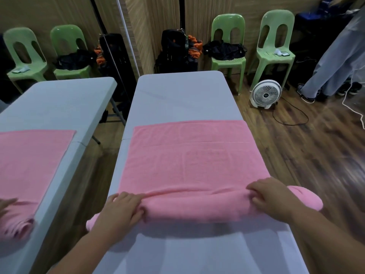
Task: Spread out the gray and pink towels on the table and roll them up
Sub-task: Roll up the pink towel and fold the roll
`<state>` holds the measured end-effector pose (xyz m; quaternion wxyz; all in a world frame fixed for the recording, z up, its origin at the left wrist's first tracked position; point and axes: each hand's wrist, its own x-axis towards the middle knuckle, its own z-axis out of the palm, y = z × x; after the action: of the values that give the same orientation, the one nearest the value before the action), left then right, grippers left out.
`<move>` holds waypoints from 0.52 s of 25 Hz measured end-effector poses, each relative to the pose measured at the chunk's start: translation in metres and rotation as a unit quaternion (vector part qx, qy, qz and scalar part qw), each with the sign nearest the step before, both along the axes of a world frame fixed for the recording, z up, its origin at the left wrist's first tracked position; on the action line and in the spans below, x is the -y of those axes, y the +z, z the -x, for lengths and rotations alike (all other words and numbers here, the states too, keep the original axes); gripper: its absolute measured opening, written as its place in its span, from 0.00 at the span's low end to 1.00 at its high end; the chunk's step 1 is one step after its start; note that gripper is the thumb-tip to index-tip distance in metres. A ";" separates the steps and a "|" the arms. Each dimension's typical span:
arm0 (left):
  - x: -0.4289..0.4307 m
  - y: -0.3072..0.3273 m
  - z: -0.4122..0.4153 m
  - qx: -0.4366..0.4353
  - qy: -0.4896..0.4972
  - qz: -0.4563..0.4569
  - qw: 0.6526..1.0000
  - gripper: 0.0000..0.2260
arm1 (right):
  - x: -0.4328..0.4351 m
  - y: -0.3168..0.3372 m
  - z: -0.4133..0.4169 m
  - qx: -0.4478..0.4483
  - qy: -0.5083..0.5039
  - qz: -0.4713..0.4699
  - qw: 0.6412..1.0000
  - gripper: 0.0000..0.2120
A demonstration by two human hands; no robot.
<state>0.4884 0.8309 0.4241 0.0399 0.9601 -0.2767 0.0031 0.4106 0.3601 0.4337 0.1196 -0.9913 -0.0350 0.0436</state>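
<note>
A pink towel (187, 155) lies spread across the grey table (183, 95). Its near part is wound into a thick roll (197, 208) that runs the table's width and sticks out past both side edges. My left hand (120, 210) grips the roll near its left end, fingers curled into the cloth. My right hand (274, 196) grips it near the right end, knuckles on top. The flat part reaches to about mid-table. No gray towel is in view.
A mirror (49, 115) on the left repeats the table and towel. Beyond the table stand green plastic chairs (227, 42) with dark bags (177, 50). A white floor fan (265, 93) with a cord sits on the wooden floor at right, near a person's legs (331, 62).
</note>
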 end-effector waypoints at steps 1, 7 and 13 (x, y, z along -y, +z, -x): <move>0.001 0.002 -0.003 0.005 0.019 0.018 1.000 0.15 | 0.000 -0.001 -0.001 0.043 0.008 0.013 0.999 0.10; -0.003 -0.013 0.003 -0.059 0.016 -0.053 0.997 0.27 | -0.012 -0.027 0.026 -0.009 0.021 0.128 0.991 0.28; -0.014 -0.004 0.009 -0.110 -0.017 -0.069 0.991 0.22 | -0.012 -0.002 0.022 -0.110 0.023 0.049 0.992 0.21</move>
<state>0.4792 0.8454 0.4202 0.0040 0.9502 -0.2863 -0.1226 0.3884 0.3720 0.4312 0.0726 -0.9841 -0.0419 0.1564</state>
